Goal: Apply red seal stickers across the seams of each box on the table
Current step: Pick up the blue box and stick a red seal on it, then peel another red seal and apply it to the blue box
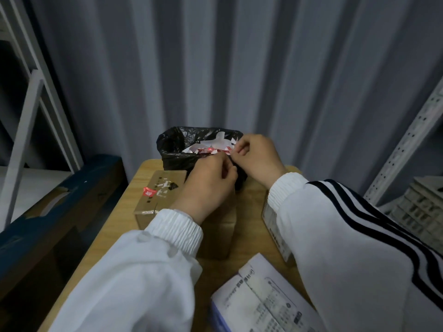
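1. Pinching a small red-and-white sticker strip (229,152), left hand (208,185) and right hand (257,159) meet over the black-bagged bin (172,149) at the wooden table's (249,212) far edge.
2. Brown cardboard box (163,188) under the left wrist runs lengthwise away, with a red seal sticker (149,191) on its left edge.

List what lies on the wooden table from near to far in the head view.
The white printed paper sheet → brown cardboard box bearing a red seal sticker → black plastic bag of paper scraps.
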